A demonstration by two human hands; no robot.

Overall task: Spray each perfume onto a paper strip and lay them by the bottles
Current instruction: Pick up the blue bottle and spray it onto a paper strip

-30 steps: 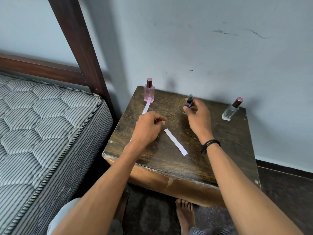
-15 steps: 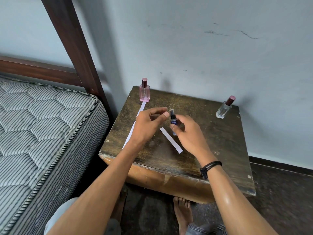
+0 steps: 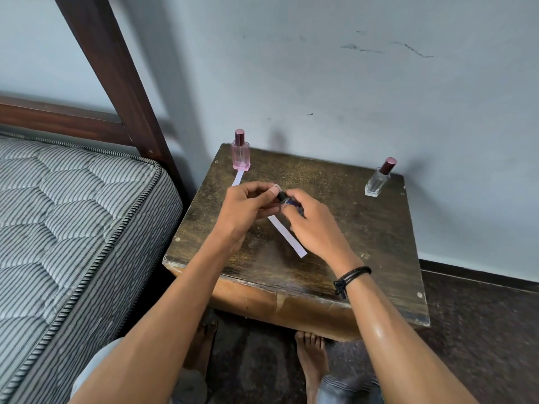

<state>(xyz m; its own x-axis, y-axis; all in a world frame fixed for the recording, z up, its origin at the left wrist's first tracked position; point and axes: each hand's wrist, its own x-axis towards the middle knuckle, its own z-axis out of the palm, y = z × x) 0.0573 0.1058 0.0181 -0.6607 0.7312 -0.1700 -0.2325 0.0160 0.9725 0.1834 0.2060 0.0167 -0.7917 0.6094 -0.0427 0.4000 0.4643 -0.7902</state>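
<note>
Head view: the small dark bottle (image 3: pixel 287 199) is held above the middle of the worktop (image 3: pixel 364 228), tilted with its top toward the left and caught between both hands. The right hand (image 3: pixel 316 225) grips its body, fingers curled round it and hiding most of the glass. The left hand (image 3: pixel 243 207) pinches the top end between thumb and forefinger, the other fingers curled in. Whether the cap is on or off cannot be told. Beneath the hands a white paper strip (image 3: pixel 287 236) lies flat on the wood, running diagonally toward the near right. A second strip (image 3: pixel 237 177) lies at the far left, its far end touching the foot of the upright pink bottle (image 3: pixel 241 154), its near part hidden by the left hand. A clear bottle (image 3: pixel 377 183) with a dark red cap stands at the far right corner, well apart from both strips. A black cord bracelet (image 3: pixel 351 277) circles the right wrist. A striped mattress (image 3: pixel 73 214) lies left of the worktop.
</note>
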